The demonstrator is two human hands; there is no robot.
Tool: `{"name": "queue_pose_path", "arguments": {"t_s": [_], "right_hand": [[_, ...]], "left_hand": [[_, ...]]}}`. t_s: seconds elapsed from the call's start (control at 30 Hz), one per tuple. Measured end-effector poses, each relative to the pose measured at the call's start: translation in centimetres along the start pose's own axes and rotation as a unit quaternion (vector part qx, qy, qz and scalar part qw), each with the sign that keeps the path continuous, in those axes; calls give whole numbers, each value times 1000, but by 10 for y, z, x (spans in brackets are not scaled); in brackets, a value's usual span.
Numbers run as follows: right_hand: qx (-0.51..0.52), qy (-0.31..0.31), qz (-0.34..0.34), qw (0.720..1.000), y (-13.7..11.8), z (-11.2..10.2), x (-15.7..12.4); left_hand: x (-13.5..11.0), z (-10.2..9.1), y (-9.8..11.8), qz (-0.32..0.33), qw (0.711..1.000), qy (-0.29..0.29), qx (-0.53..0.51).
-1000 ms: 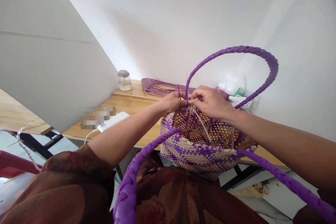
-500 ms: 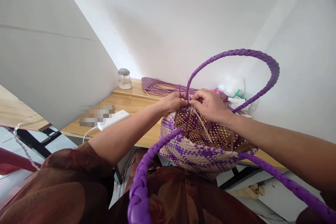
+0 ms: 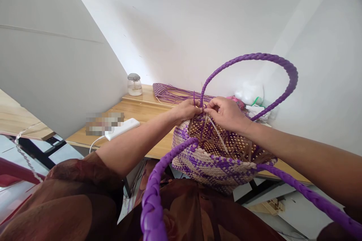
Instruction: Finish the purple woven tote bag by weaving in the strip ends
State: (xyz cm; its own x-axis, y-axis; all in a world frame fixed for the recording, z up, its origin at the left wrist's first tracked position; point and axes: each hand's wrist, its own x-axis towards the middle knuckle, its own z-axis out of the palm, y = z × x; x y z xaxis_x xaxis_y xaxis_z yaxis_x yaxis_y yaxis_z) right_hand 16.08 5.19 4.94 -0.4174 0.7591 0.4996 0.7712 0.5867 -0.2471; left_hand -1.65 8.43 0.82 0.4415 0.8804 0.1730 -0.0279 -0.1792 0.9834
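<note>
Little has moved in half a second; just the far braided purple handle (image 3: 257,57) tips slightly leftward. Right of frame centre, the left hand (image 3: 187,111) grips the woven basket (image 3: 212,163) by its rim, apparently steadying that handle's base so the right hand (image 3: 227,113) can pinch what looks like a purple strand (image 3: 204,106).

On the wooden counter (image 3: 147,118), a clear jar with a grey lid (image 3: 135,86) stands on the raised far ledge (image 3: 147,91), and nearer, at the left, lies a long white block (image 3: 123,129), probably a power strip, trailing a white cable (image 3: 96,142). At the far right, beside the pale wall (image 3: 198,26), sits a white plastic bag (image 3: 249,92). At the near left, a twisted cord (image 3: 26,161) droops from a second counter (image 3: 22,116) above a red object (image 3: 19,170).
</note>
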Motion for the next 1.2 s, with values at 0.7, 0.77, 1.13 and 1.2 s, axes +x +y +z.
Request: {"name": "queue_pose_path", "arguments": {"t_s": [0.7, 0.77, 1.13, 1.2], "right_hand": [[-32, 39, -118, 992, 10, 5, 0], [-27, 52, -128, 990, 9, 6, 0], [-35, 50, -124, 990, 10, 8, 1], [-39, 44, -126, 990, 9, 8, 0]], "left_hand": [[1, -4, -4, 21, 995, 30, 95], [1, -3, -4, 21, 995, 25, 90], [-2, -2, -1, 14, 999, 21, 48], [-3, -1, 0, 12, 999, 20, 41]]}}
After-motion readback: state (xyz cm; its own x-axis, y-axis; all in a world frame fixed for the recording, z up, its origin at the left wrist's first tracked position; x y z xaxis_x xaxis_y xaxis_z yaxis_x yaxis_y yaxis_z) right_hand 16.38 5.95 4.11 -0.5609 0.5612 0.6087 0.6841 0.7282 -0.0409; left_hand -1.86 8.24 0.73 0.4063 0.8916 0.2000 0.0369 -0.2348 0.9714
